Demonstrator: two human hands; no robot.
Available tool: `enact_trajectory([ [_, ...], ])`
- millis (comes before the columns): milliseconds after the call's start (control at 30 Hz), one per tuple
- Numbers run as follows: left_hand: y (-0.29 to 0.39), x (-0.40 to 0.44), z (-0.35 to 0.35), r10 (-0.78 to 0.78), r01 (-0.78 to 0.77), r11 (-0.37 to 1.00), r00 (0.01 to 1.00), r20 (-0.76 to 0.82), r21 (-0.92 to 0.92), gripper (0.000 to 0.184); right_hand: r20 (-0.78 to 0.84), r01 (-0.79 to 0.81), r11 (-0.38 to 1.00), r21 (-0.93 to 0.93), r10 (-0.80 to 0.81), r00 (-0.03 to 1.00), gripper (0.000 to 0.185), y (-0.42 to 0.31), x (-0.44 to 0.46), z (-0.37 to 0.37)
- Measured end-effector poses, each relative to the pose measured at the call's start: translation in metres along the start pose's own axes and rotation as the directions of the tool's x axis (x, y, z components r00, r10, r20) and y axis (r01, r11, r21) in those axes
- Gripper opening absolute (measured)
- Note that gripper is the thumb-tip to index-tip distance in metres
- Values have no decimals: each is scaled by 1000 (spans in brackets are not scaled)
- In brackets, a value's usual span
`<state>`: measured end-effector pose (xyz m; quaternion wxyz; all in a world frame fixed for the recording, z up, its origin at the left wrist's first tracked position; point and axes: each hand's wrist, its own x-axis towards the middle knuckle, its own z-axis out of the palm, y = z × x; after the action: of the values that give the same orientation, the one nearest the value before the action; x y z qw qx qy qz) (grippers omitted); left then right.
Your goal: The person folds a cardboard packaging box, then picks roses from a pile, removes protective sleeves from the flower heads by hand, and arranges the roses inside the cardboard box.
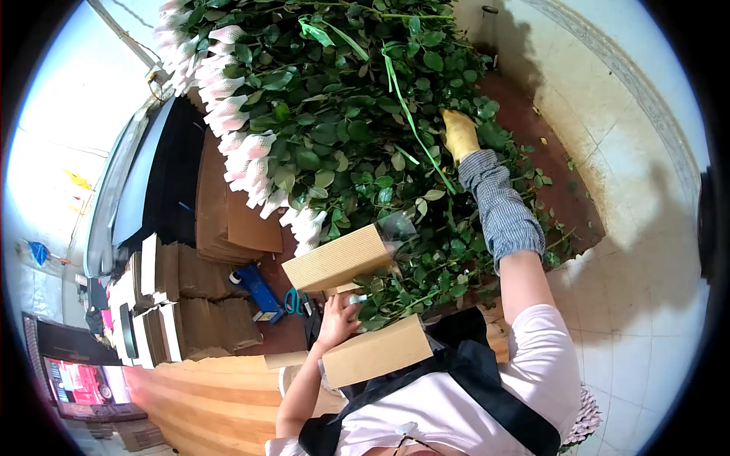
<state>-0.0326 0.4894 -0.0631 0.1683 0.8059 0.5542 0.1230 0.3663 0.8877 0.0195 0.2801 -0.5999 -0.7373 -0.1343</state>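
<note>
A large pile of leafy green stems [342, 129] fills the upper middle, with pale pink flower heads in white net sleeves [228, 114] along its left side. My right hand [459, 135], in a yellow glove, reaches into the leaves at the pile's right; its fingertips are hidden among them. My left hand [338, 321] is bare, its fingers bent at the lower stems between two pieces of corrugated cardboard, one above [338, 258] and one below [378, 351]. Something small and white shows at its fingertips. A green tie [407, 114] lies across the leaves.
Stacks of folded cardboard [201, 323] stand at the left beside a blue tape dispenser [258, 292] and teal-handled scissors [293, 301]. Brown sheets [228, 213] lean behind them. A wooden surface [205, 403] is at lower left, a tiled wall [639, 228] at the right.
</note>
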Motion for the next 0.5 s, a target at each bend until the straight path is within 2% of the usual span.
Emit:
enact_trajectory([
  [67, -2, 1, 0, -11, 11, 1000, 1000, -4, 6, 47, -48, 60, 997, -40, -62, 997, 21, -8, -3, -12],
  [100, -2, 0, 3, -29, 28, 1000, 1000, 2, 7, 46, -71, 42, 999, -29, -44, 996, 12, -13, -4, -20],
  [133, 0, 0, 3, -36, 36, 999, 999, 2, -2, 46, -31, 16, 1000, 9, -16, 999, 10, -19, -8, -34],
  [200, 2, 1, -3, 5, -6, 1000, 1000, -26, -30, 44, 37, 73, 986, 153, -79, 996, 14, -19, -35, -45],
  [233, -2, 0, 2, 5, -7, 999, 999, -33, -49, 43, 291, -24, 991, 135, -17, 957, 19, -26, -44, -63],
  [267, -1, 2, 1, 26, -28, 999, 999, -44, -47, 43, 347, -38, 993, 112, -3, 938, 27, -23, -54, -68],
  [333, -3, 0, 5, 9, -11, 999, 999, -38, -31, 45, 204, -195, 881, 430, 116, 972, 34, -21, -58, -78],
  [433, -2, 0, 3, -28, 28, 998, 1000, -6, -60, 45, -126, 1, 837, 547, 80, 989, 36, -34, -11, -104],
  [467, 2, 1, -2, -8, 7, 999, 1000, -14, -43, 46, -218, 78, 831, 551, 54, 974, 35, -41, 10, -110],
  [500, 2, 1, -2, 2, -2, 999, 1000, -17, -44, 46, -303, 132, 880, 456, 14, 953, 35, -38, 35, -93],
])
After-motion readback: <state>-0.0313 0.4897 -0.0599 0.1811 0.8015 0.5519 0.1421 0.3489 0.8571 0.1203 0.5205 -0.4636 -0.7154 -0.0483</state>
